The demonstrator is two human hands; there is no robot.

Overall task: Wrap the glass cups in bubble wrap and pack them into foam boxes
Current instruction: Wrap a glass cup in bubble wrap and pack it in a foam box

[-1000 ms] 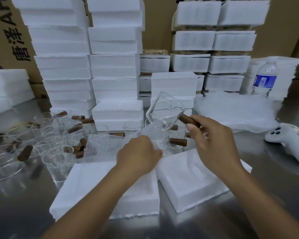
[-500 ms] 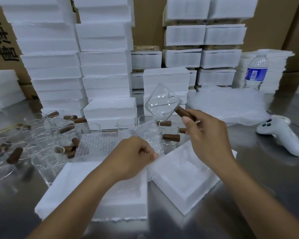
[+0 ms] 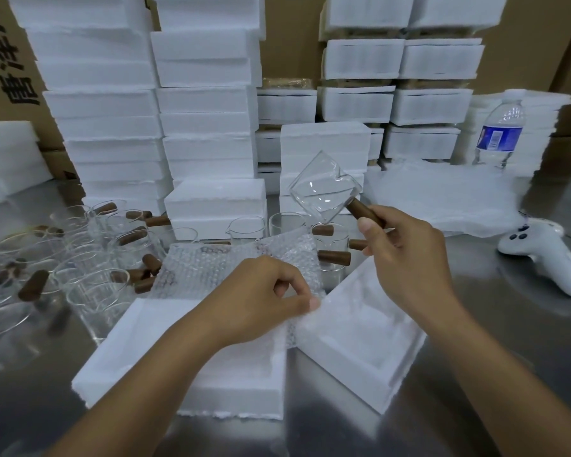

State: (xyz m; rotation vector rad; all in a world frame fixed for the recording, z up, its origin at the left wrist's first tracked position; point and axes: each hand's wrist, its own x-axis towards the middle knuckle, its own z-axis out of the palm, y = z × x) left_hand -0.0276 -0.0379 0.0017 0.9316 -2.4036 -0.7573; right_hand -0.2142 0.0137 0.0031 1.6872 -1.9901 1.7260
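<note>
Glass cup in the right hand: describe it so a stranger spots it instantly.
Find the stacked foam boxes, then the bubble wrap sheet before them. Above that, the right hand holds one glass cup by its brown handle: the only cup raised off the table.

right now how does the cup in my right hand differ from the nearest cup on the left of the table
The held cup is in the air, tilted, its brown handle gripped by the right hand; the left cup stands upright on the table, untouched. Both are clear glass with brown handles.
</note>
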